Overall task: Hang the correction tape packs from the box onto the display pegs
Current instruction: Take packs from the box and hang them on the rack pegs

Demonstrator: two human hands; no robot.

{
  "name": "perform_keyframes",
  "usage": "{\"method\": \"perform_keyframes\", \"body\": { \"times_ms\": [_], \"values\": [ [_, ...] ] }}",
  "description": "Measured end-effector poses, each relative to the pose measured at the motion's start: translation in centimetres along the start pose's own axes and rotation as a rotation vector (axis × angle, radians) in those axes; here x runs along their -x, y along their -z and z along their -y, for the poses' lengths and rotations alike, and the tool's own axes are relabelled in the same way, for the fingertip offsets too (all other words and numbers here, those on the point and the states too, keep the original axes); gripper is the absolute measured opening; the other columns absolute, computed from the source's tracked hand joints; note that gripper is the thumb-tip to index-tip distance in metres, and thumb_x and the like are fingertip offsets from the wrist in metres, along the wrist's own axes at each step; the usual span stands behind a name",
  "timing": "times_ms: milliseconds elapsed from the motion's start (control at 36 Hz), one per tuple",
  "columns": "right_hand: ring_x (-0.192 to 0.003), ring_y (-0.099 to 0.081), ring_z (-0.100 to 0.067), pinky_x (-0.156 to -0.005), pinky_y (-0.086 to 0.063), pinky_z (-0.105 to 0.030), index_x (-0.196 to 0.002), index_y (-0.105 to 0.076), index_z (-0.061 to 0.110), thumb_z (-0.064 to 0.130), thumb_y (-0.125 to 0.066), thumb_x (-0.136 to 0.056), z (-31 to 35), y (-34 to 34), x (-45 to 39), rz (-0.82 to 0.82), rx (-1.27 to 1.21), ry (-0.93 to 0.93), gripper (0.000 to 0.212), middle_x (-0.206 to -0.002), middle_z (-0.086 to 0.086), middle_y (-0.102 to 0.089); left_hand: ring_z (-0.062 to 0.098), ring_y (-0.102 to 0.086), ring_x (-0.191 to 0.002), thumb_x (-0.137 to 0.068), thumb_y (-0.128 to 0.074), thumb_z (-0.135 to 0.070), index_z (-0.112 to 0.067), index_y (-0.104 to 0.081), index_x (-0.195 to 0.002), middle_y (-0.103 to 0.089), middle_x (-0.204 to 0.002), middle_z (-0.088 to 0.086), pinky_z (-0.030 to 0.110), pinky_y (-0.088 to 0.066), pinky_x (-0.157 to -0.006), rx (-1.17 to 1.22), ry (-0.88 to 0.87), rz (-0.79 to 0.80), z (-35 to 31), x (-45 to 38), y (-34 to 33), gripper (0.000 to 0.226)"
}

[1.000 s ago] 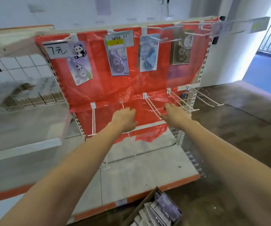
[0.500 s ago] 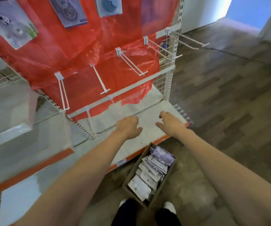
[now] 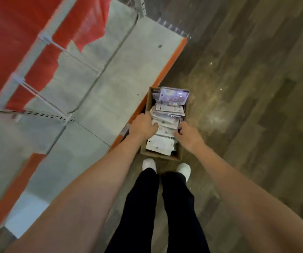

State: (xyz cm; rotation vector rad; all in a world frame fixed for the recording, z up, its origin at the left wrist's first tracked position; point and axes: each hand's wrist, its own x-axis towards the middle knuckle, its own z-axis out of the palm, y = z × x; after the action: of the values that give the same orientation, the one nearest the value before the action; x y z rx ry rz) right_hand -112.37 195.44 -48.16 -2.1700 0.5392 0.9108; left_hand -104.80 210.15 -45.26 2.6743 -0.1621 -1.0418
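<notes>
Cardboard box [image 3: 148,99] on the wood floor [image 3: 247,88], against the shelf's orange edge, just ahead of two white shoes [image 3: 149,164]. Packed with correction tape packs [image 3: 165,117]: flat carded packs, most showing white printed backs, one lilac front on top at the far end; too many overlapping to count. Left hand [image 3: 143,126] and right hand [image 3: 188,133] both in the box, fingers curled round the packs. Two white pegs [image 3: 70,55] visible, bare.
</notes>
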Motion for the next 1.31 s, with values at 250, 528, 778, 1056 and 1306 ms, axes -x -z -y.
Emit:
{"method": "perform_keyframes", "body": {
  "times_ms": [250,528,778,1056,1306],
  "values": [
    [-0.109,-0.054,-0.033,-0.078,-0.038,-0.031,-0.128,-0.044,0.005,0.028,-0.048,-0.099,-6.8,-7.7,-7.1,-0.024,-0.033,-0.075,0.037,-0.123,-0.018,-0.055,0.031,-0.055,-0.107,-0.092,-0.054,-0.029,-0.006,-0.053,-0.117,-0.058,-0.118,0.014,0.033,-0.042,-0.076,0.027,0.058,0.137,5.5,-5.8,-12.7,0.033],
    [-0.112,-0.053,-0.031,-0.086,-0.044,-0.036,-0.130,-0.043,0.005,0.026,-0.050,-0.099,-11.2,-13.4,-14.5,0.025,0.017,-0.090,0.039,-0.127,-0.015,-0.052,0.027,-0.056,-0.107,-0.093,-0.055,-0.028,-0.007,-0.052,-0.121,-0.058,-0.119,0.011,0.031,-0.040,-0.075,-0.029,0.119,0.180,10.3,-12.2,-21.1,0.036],
    [-0.117,-0.051,-0.031,-0.091,-0.043,-0.038,-0.132,-0.044,0.005,0.025,-0.052,-0.098,-13.4,-17.8,-20.1,0.015,0.099,-0.070,0.040,-0.134,-0.014,-0.048,0.016,-0.054,-0.091,-0.094,-0.054,-0.043,-0.006,-0.053,-0.117,-0.059,-0.111,0.003,0.025,-0.039,-0.068,0.214,0.178,0.139,10.6,-18.8,-26.1,0.044],
    [-0.131,-0.035,-0.034,-0.104,-0.034,-0.036,-0.139,-0.040,0.006,0.025,-0.059,-0.094,-14.9,-20.6,-23.4,0.073,0.070,-0.117,0.052,-0.142,-0.016,-0.037,0.016,-0.061,-0.071,-0.090,-0.064,-0.037,-0.006,-0.044,-0.132,-0.062,-0.115,0.012,0.025,-0.053,-0.056,0.822,0.547,0.064,10.3,-22.0,-28.7,0.056],
    [-0.132,-0.031,-0.034,-0.105,-0.028,-0.035,-0.141,-0.044,0.015,0.036,-0.053,-0.097,-14.5,-20.0,-22.7,0.151,0.149,-0.073,0.050,-0.143,-0.014,-0.042,0.023,-0.065,-0.094,-0.094,-0.051,-0.005,-0.016,-0.048,-0.077,-0.061,-0.094,0.007,0.036,-0.057,-0.085,0.739,0.463,-0.043,11.3,-21.6,-27.4,0.020]
  ]
}}
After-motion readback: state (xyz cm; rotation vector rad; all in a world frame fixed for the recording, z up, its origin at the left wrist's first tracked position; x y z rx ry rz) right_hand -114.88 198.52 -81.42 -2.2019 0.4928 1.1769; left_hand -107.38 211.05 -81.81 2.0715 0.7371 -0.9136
